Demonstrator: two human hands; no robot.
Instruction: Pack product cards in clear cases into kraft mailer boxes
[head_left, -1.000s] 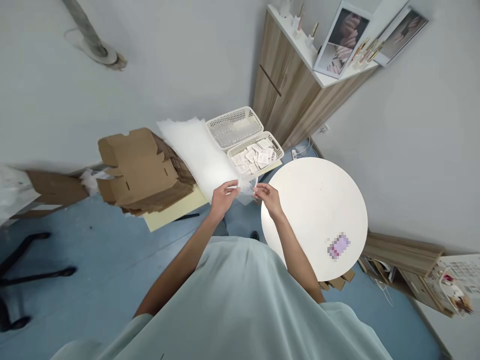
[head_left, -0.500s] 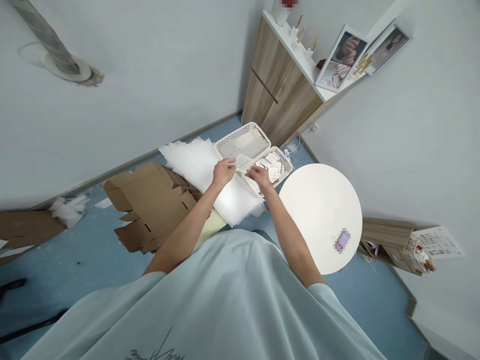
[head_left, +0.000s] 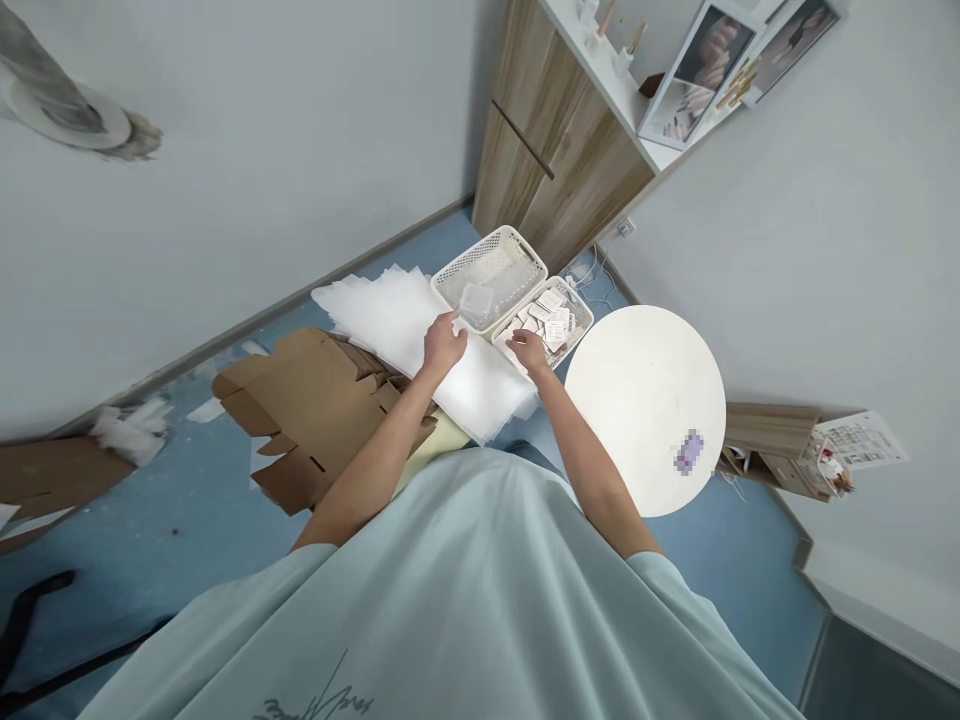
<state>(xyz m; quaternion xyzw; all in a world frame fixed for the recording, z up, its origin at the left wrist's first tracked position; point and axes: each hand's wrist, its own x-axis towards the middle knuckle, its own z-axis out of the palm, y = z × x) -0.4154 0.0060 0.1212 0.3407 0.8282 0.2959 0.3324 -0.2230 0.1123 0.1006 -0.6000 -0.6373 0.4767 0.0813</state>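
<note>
My left hand (head_left: 444,343) is at the near edge of the left white basket (head_left: 489,240), its fingers loosely apart with nothing visible in them. A clear, flat plastic piece (head_left: 478,300), perhaps a bag or thin case, lies inside that basket just beyond the fingertips. My right hand (head_left: 528,352) reaches over the near end of the right white basket (head_left: 587,322), fingers apart and slightly bent, and appears to hold nothing. That basket contains many small white printed packets (head_left: 556,330). Under my hands lies a stack of white foam sheets (head_left: 397,315).
Flattened brown cardboard boxes (head_left: 315,390) lie left of the sheets. A round white table (head_left: 645,390) stands at right with a blurred purple item (head_left: 688,452) on it. Behind the baskets rises a wooden cabinet (head_left: 555,130), with cables (head_left: 596,285) on the floor beside it.
The clear plastic piece held between both hands has been let go and now lies in the left basket. My hands have moved apart, the right over the packets. The view has shifted slightly.
</note>
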